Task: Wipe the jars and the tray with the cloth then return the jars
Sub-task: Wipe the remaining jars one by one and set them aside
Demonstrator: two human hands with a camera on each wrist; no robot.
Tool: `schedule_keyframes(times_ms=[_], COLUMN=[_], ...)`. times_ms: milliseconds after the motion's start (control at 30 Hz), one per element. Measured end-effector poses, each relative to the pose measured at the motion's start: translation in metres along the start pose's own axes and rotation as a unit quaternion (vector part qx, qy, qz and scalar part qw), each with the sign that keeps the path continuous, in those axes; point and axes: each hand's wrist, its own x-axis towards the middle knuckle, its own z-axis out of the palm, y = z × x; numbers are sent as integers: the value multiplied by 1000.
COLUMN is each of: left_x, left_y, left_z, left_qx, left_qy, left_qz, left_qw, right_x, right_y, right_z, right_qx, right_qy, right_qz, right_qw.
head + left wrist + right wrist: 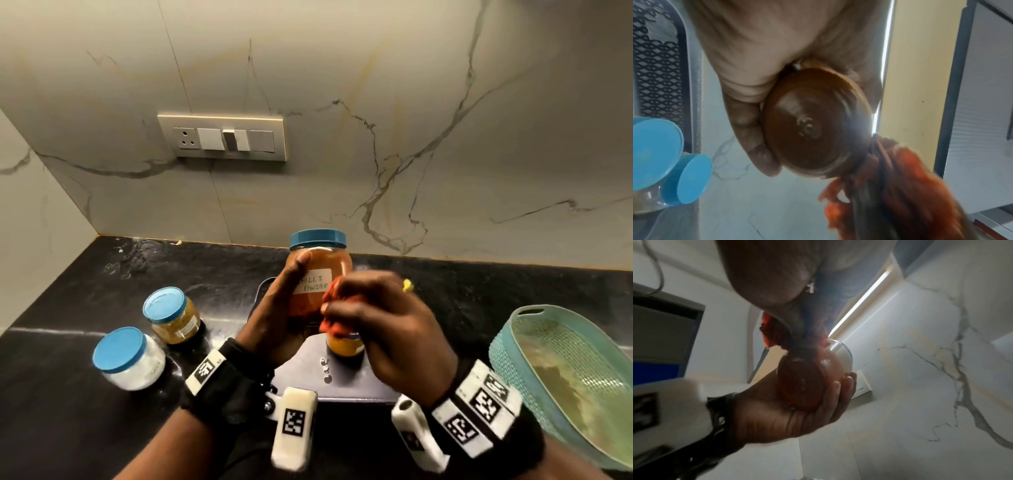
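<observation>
My left hand [284, 308] grips the chilli powder jar [320, 270], blue-lidded with a white label, held upright above the dark tray [346, 380]. Its brown base [812, 125] faces the left wrist camera. My right hand [380, 318] holds the bunched orange cloth [334, 308] and presses it against the jar's right side. From the right wrist view the jar [807, 381] sits in the left palm with the cloth [772, 335] above it. On the tray stands a yellow-filled jar [344, 344], partly hidden by my right hand.
Left on the black counter [85, 428] stand a blue-lidded jar of white powder [128, 358] and another of yellowish grains [173, 315]. A teal plastic basket [561, 380] lies tilted at the right. Behind is a marble wall with a switch plate [222, 137].
</observation>
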Motion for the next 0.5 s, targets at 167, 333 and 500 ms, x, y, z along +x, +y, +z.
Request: schedule_keyframes(times_ms=[167, 333, 500], left_x=[-2, -2, -3], left_y=[-4, -1, -6], left_z=[4, 9, 6], left_qx=[11, -5, -12], left_qy=[-37, -24, -22], left_qz=[2, 9, 15], left_qw=[999, 1000, 1000], right_x=[23, 6, 4], right_y=[28, 9, 21], right_z=[-14, -7, -8], right_qx=[57, 52, 55], right_qy=[39, 50, 34], right_qz=[67, 48, 37], right_qw=[995, 996, 997])
